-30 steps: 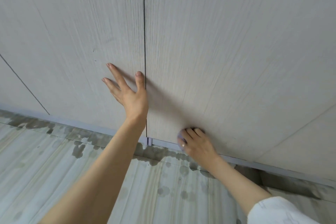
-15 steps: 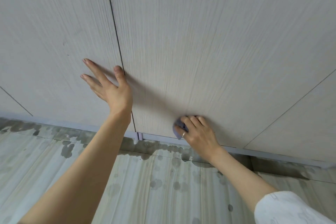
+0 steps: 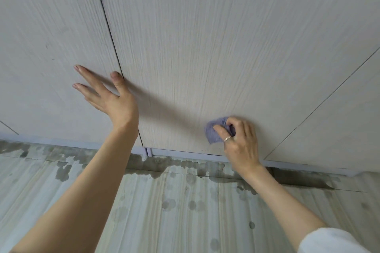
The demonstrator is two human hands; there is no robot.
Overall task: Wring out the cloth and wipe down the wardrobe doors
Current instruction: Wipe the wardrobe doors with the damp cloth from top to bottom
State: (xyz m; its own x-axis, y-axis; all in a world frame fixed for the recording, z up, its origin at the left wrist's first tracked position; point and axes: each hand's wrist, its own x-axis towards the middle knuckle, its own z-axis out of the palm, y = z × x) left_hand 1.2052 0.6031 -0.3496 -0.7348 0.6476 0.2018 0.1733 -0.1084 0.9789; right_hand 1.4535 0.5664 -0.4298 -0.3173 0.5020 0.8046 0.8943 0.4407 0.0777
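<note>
Right hand (image 3: pixel 239 141) gripped a small, bunched lilac-purple knitted cloth (image 3: pixel 214 130), fingers curled over it, thumb across its near face; a thin ring showed on the thumb. The cloth was pressed flat to the pale wood-grain wardrobe door (image 3: pixel 205 47), low down, just above the door's bottom edge and the light plinth strip (image 3: pixel 185 152) under it.

Left hand (image 3: pixel 111 96) was spread wide, fingers straight, holding nothing. Its palm and fingers lay against the neighbouring pale wood-grain door panel (image 3: pixel 51 26) to the left, with the thumb at the dark seam between the two doors, probably as a brace.

Grey wood-effect plank floor (image 3: pixel 164 222) below showed dark wet patches and drips along the plinth and nearer.

Judgement: wiping was under way on the lower part of the middle door. The cloth looked soft, light and limp, likely damp; it would fold and slip out of loose fingers, so a bunched grip with pressure behind the wad suited it. The door face looked smooth and stiff; a wet cloth would slide easily. The wet floor near the doors could be slippery.
</note>
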